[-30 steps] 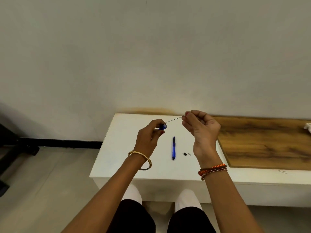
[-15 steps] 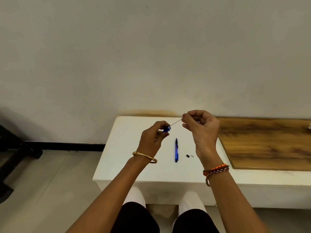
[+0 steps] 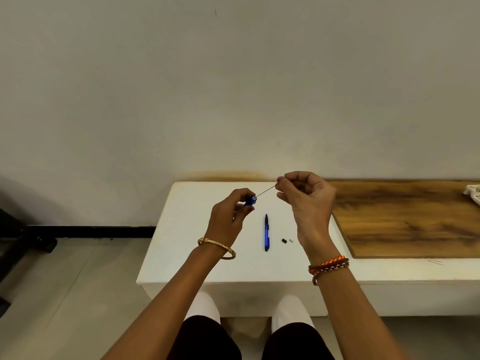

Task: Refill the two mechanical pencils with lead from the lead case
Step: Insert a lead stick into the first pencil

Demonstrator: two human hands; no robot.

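Observation:
My left hand (image 3: pixel 228 216) grips a short blue barrel (image 3: pixel 251 200), mostly hidden in the fingers; I cannot tell whether it is a pencil or the lead case. Its round end faces my right hand (image 3: pixel 307 201). That hand pinches a thin dark lead (image 3: pixel 265 191) between thumb and forefinger, with the lead's lower tip at the blue end. A blue mechanical pencil (image 3: pixel 266 232) lies on the white table (image 3: pixel 187 255) between my hands, tip pointing away. Beside it lie a small black cap (image 3: pixel 284 240) and a tiny pale piece (image 3: pixel 291 240).
A wooden board (image 3: pixel 405 216) covers the table's right part. A white object (image 3: pixel 474 193) shows at its far right edge. A few thin dark sticks (image 3: pixel 435 261) lie near the table's front edge, right of my arm. The wall stands just behind the table.
Both hands have kept their holds and stayed close together above the table. The lead still bridges the gap between them. The view has shifted slightly.

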